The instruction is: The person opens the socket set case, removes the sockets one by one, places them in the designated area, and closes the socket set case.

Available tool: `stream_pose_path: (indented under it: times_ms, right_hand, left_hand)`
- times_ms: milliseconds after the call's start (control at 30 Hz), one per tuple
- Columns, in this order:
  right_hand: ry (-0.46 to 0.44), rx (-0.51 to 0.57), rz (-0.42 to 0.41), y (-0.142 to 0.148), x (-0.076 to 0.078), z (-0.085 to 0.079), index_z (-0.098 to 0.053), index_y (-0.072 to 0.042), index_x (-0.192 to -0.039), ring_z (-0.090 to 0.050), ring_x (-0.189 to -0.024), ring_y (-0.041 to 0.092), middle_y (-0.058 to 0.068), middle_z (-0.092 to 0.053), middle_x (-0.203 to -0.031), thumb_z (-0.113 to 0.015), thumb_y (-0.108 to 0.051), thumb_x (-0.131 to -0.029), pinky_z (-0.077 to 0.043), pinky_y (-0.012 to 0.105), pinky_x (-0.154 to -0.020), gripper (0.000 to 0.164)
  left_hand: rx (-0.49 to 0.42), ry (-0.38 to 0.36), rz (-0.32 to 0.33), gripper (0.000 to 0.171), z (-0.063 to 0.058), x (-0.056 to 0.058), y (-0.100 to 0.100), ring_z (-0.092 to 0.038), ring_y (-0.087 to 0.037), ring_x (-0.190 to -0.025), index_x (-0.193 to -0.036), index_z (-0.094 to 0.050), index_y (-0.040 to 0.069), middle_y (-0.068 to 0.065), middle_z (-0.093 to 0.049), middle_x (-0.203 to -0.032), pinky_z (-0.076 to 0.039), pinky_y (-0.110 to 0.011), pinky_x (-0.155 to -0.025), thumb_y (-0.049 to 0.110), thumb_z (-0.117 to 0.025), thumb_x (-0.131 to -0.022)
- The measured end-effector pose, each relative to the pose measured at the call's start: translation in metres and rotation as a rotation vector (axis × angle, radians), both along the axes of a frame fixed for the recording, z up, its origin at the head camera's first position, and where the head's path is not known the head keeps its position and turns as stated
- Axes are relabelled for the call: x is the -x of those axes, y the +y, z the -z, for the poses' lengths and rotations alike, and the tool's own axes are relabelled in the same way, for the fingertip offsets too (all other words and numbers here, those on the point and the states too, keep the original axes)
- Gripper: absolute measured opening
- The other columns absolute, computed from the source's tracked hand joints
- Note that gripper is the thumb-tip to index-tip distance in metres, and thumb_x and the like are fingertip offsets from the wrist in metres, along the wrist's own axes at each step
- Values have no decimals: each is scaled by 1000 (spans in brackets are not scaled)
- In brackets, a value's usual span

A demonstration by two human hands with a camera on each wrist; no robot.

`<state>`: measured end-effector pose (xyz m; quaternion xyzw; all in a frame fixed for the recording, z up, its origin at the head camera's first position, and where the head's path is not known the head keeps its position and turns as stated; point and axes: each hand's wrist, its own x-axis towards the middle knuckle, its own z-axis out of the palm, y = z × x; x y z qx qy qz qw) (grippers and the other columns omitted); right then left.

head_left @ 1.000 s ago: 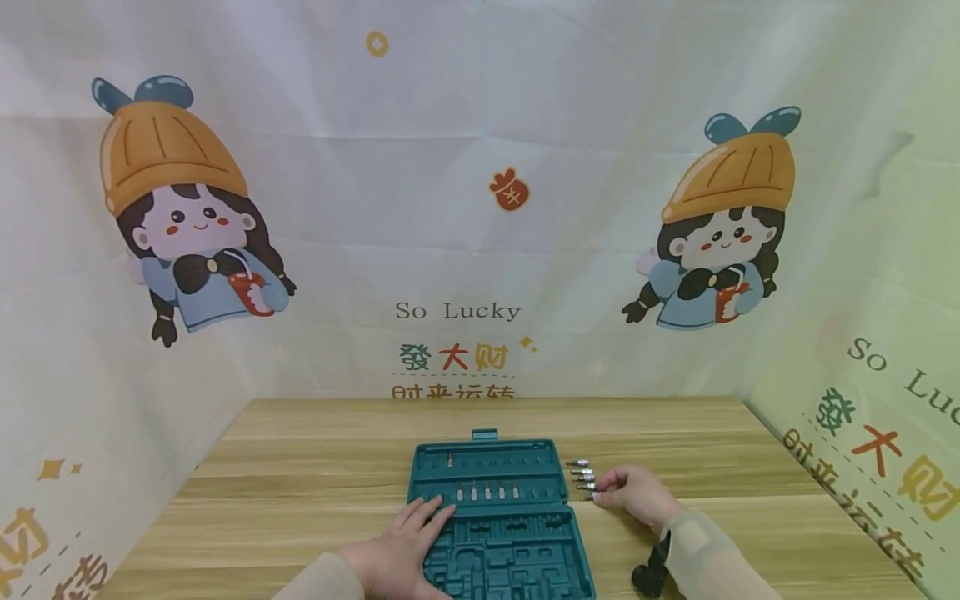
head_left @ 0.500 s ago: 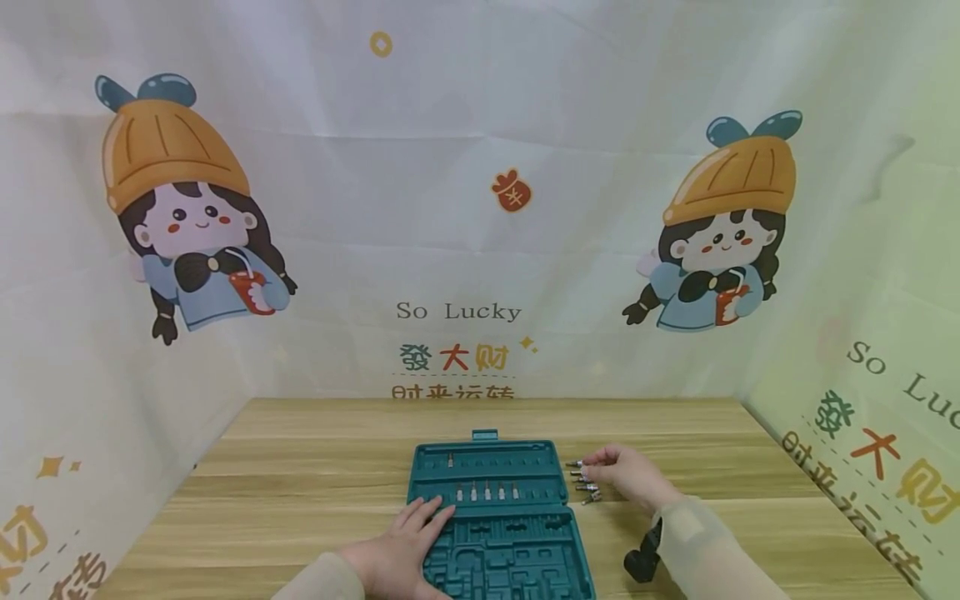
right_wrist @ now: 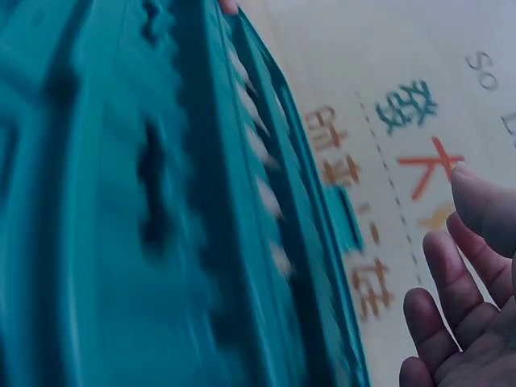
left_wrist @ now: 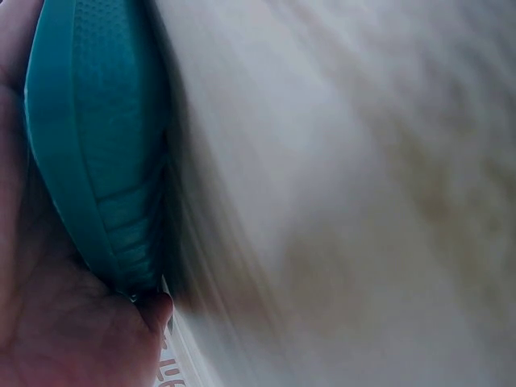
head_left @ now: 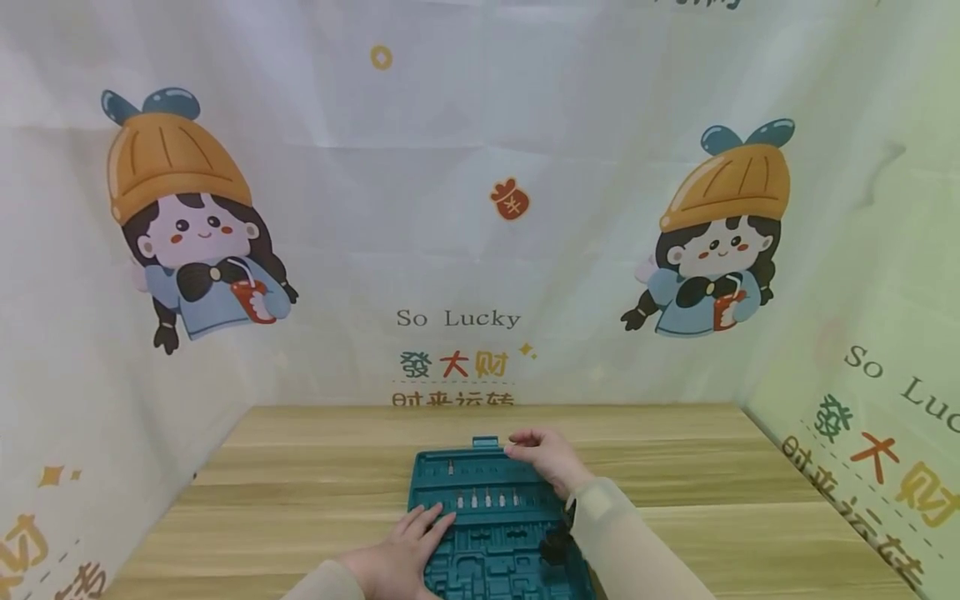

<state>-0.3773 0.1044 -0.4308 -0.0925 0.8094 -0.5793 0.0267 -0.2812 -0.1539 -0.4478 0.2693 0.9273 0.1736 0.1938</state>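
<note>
An opened teal tool case lies on the table, one half moulded with recesses. In its far half stands a row of several small silver bits, with one darker bit behind them. My left hand rests on the case's left side, fingers straight and spread; its palm touches the case wall in the left wrist view. My right hand hovers at the case's far edge, beside the latch. In the right wrist view its fingers are loosely bent, with nothing visible between them.
The wooden table extends around the case. A printed cloth hangs behind it and along both sides. A black wrist camera on the right arm covers part of the case. The tabletop just right of the case is partly hidden by the right sleeve.
My right hand has moved left and away from me, from the loose bits right of the case to its far edge. Those bits are now out of sight. My left hand stays in place.
</note>
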Motion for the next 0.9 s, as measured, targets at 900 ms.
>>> stream_pose_path:
  times_ms: [900]
  right_hand:
    - [-45,-294,109,-88,7,30,-75,-17,-97,-39,-119,42,6,-63,-110,-79,-31,-80,-21,62,-101,23]
  left_hand:
    - [15,19,21,98,7,7,-2,-12,-39,-143,-155,-19,15,-13,-16,-158,-34,-58,-102,56,-69,-82]
